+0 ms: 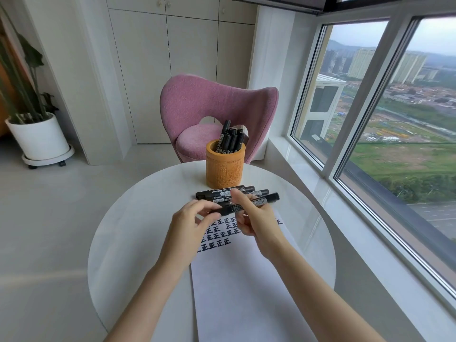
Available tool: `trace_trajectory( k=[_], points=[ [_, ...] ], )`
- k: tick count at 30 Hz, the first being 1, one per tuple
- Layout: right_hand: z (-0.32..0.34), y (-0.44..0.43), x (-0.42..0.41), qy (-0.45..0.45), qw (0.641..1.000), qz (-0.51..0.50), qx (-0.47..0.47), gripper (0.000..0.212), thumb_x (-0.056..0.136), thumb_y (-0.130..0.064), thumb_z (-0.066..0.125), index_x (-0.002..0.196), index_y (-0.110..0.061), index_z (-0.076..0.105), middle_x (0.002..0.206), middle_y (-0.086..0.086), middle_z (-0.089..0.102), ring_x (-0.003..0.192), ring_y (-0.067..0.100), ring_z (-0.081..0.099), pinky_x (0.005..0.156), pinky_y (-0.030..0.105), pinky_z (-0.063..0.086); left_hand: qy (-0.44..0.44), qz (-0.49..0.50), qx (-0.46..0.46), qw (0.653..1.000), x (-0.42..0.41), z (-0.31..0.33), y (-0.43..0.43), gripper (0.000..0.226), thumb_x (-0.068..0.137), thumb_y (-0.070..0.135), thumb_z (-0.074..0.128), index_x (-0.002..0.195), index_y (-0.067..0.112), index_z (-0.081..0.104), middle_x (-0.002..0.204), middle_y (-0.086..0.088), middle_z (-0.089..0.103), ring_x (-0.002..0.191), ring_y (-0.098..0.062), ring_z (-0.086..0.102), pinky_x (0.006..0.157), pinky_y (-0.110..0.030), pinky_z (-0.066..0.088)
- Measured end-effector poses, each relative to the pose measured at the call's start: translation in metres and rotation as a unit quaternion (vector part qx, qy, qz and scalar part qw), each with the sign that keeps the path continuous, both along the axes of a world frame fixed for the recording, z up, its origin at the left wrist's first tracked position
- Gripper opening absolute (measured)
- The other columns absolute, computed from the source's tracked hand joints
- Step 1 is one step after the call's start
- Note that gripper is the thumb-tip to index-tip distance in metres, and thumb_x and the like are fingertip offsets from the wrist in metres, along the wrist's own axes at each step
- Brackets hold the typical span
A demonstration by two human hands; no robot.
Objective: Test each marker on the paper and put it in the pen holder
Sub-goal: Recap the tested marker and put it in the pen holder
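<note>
Two grips hold one black marker [270,198] up in the air, just over the far end of the paper [246,292]. My left grip [195,219] pinches the marker's left end with the thumb and curled fingers. My right grip [256,218] pinches the marker near its middle, and its pointing finger sticks up past it. The marker lies almost flat. Its right end is a bit higher and pokes out past my right grip. I cannot tell if its cap is on or off.

The paper is white and lies on the round white worktop [135,230]. Rows of thick black marks [217,241] fill its far end, and my grips hide some of them. The near part of the sheet is plain white.

A few loose markers [209,193] lie side by side on the worktop, between my grips and the pen holder [225,169]. They are black with white labels. The pen holder is a round orange-brown cup with carved pictures on its side. It stands upright near the far edge of the worktop, just behind the loose markers. A bunch of standing markers [228,141] sits inside it, poking out over the rim.

Behind the worktop is a pink chair [209,99]. On the left, a green plant grows in a white pot [37,139] on the floor. On the right, a big window [370,119] shows tall buildings and green fields far below.
</note>
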State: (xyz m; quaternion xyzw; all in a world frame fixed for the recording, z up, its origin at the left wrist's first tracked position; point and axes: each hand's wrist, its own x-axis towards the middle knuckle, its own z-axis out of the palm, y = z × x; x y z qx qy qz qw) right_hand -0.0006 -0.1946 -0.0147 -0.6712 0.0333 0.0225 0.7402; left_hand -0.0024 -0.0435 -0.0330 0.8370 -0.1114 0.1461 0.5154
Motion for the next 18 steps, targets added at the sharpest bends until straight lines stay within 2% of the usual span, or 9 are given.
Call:
trace_trajectory(
  k=[3,5,6,9,10,12,14,16,18],
  points=[
    [0.001,0.000,0.000,-0.031,0.999,-0.013,0.013,0.037,0.088,-0.015,0.067,0.062,-0.016,0.042,0.048,-0.001,0.030,0.041,0.011,0.024,0.040,0.018,0.020,0.012,-0.042,0.029,0.999,-0.007,-0.002,-0.003,0.016,0.088,0.016,0.061,0.099,0.028,0.062,0.096,0.014,0.064,0.084,0.006,0.057,0.067,-0.005,0.040],
    [0.001,0.002,-0.002,-0.047,0.999,-0.016,-0.009,0.037,0.087,-0.009,0.066,0.059,-0.015,0.043,0.046,-0.002,0.034,0.041,0.011,0.027,0.040,0.018,0.022,0.022,-0.075,0.049,0.996,-0.011,-0.004,-0.005,0.018,0.090,0.021,0.058,0.106,0.029,0.057,0.100,0.015,0.064,0.087,0.008,0.056,0.070,-0.007,0.041],
    [0.001,0.003,-0.002,-0.053,0.998,-0.012,-0.019,0.037,0.086,-0.008,0.066,0.057,-0.015,0.044,0.045,-0.002,0.035,0.041,0.012,0.028,0.040,0.019,0.023,0.025,-0.083,0.063,0.994,-0.012,-0.004,-0.007,0.016,0.091,0.024,0.056,0.107,0.028,0.056,0.101,0.014,0.064,0.087,0.006,0.056,0.072,-0.011,0.043],
    [0.001,0.006,-0.005,-0.068,0.997,0.010,-0.021,0.039,0.088,-0.006,0.064,0.055,-0.014,0.044,0.044,-0.002,0.037,0.040,0.010,0.029,0.041,0.018,0.024,0.033,-0.086,0.082,0.992,-0.014,-0.001,-0.010,0.019,0.095,0.036,0.044,0.109,0.029,0.056,0.102,0.011,0.063,0.095,-0.006,0.058,0.084,-0.033,0.048],
    [0.001,0.007,-0.006,-0.073,0.997,0.022,-0.014,0.038,0.089,-0.004,0.062,0.056,-0.013,0.044,0.044,-0.002,0.038,0.039,0.010,0.030,0.040,0.017,0.024,0.033,-0.091,0.081,0.992,-0.015,0.001,-0.011,0.022,0.096,0.038,0.040,0.112,0.033,0.055,0.100,0.015,0.063,0.096,-0.006,0.057,0.084,-0.032,0.048],
    [0.002,0.007,-0.007,-0.083,0.996,0.041,-0.012,0.038,0.090,-0.003,0.059,0.057,-0.011,0.043,0.044,0.000,0.040,0.038,0.009,0.030,0.040,0.017,0.025,0.026,-0.099,0.082,0.991,-0.019,0.003,-0.012,0.025,0.098,0.038,0.035,0.115,0.046,0.051,0.087,0.022,0.060,0.086,-0.001,0.056,0.075,-0.023,0.044],
    [0.002,0.008,-0.006,-0.084,0.995,0.057,-0.009,0.037,0.091,-0.001,0.056,0.058,-0.011,0.041,0.046,0.003,0.037,0.039,0.011,0.028,0.042,0.020,0.022,0.025,-0.101,0.073,0.992,-0.021,0.005,-0.012,0.023,0.098,0.037,0.036,0.099,0.053,0.052,0.066,0.025,0.057,0.068,-0.001,0.053,0.060,-0.016,0.037],
    [0.002,0.008,-0.007,-0.079,0.994,0.074,0.002,0.038,0.091,0.000,0.054,0.059,-0.011,0.038,0.045,0.001,0.032,0.040,0.013,0.024,0.044,0.024,0.018,0.035,-0.104,0.052,0.993,-0.023,0.008,-0.011,0.029,0.097,0.034,0.040,0.072,0.045,0.049,0.055,0.023,0.053,0.055,-0.003,0.047,0.053,-0.017,0.032],
    [0.001,0.006,-0.009,-0.076,0.993,0.090,0.016,0.039,0.091,0.002,0.051,0.058,-0.011,0.036,0.043,0.000,0.032,0.041,0.014,0.023,0.046,0.027,0.016,0.058,-0.121,0.029,0.990,-0.023,0.007,-0.010,0.036,0.097,0.031,0.043,0.061,0.037,0.046,0.050,0.017,0.049,0.051,-0.005,0.043,0.052,-0.018,0.030]
  ],
)
